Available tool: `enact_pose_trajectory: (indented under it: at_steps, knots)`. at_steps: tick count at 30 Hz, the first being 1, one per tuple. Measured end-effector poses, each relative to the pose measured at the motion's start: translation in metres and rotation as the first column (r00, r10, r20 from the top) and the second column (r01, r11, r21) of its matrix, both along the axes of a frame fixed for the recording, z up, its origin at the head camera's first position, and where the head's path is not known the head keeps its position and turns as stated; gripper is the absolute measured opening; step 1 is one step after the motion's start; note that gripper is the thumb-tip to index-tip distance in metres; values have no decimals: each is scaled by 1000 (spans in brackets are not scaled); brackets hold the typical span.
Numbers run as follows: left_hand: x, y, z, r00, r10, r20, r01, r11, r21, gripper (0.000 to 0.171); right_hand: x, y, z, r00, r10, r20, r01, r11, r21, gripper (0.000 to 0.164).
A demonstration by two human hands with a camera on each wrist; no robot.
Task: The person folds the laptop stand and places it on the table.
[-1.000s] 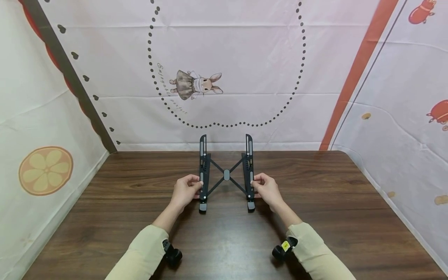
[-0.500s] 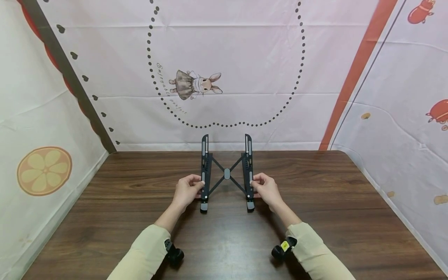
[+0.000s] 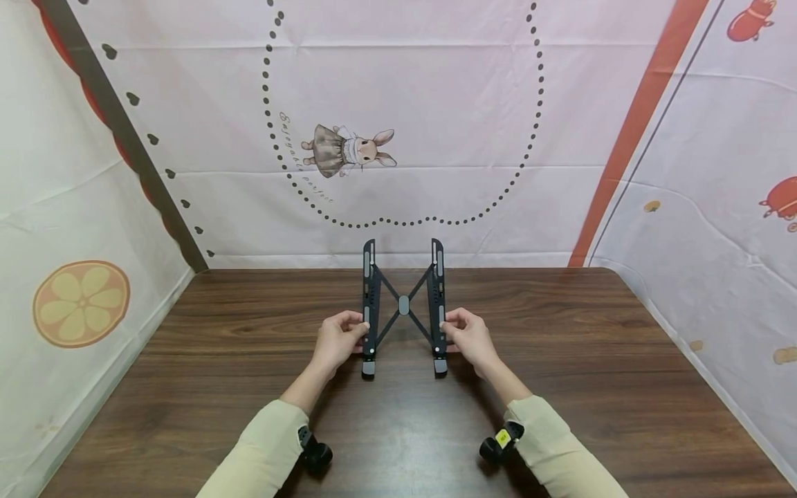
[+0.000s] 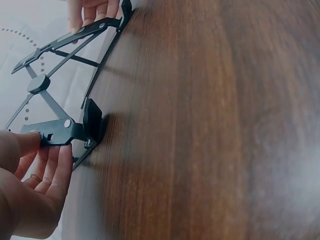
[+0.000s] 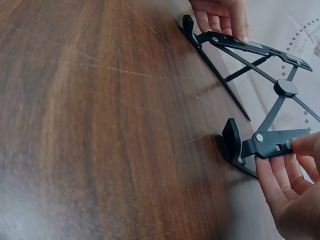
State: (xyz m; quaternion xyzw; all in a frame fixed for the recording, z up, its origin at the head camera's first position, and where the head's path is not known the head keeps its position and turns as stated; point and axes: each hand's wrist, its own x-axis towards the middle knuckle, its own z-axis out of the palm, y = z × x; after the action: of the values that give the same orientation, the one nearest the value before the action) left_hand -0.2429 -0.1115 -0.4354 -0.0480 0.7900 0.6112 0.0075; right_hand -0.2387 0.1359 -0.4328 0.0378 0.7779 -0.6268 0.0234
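A black folding laptop stand (image 3: 404, 305) stands on the table, its two side rails joined by crossed bars with a grey hub in the middle. My left hand (image 3: 338, 339) pinches the left rail near its front end, thumb on top and fingers underneath. On the other side my right hand (image 3: 470, 337) pinches the right rail in the same way. In the left wrist view the thumb of the left hand (image 4: 37, 180) presses the rail (image 4: 57, 132) from above. The right wrist view has the right hand's fingers (image 5: 280, 175) under its rail, behind the upturned front lip (image 5: 231, 137).
The stand is on a brown wood-grain table (image 3: 249, 387). A pale printed cloth (image 3: 436, 138) hangs behind the table and along both sides. A small black camera (image 3: 316, 453) sits at the left wrist, another camera (image 3: 493, 449) at the right.
Both hands have moved inward, bringing the two rails closer together. The crossed bars now form a narrower X, and the hub sits slightly farther back. Both grips stay the same.
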Motion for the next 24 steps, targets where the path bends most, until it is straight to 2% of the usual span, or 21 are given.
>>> enact_pose_trajectory:
  at_steps: [2,4,9,11,24]
  knots:
    - [0,1,0,1000,0,0,0,1000,1,18,1,0,1,1000,1,5,-1,1000,-4,19]
    - [1,2,0,1000,0,1,0,1000,2,19,5,-2,8,1000,9,12,-9,1000,-6,20]
    - [1,3,0,1000,8,11,-8,1000,2,18,4,-3,7,1000,11,8,-11,1000,-7,19]
    - [1,4,0,1000,8,12,-8,1000,0,17,1,-3,0,1000,4,3,-4,1000,-8,18]
    - [0,10,-3,1000,-2,-4,2,1000,7,16,2,-8,2,1000,-2,7,2,999,-47,18]
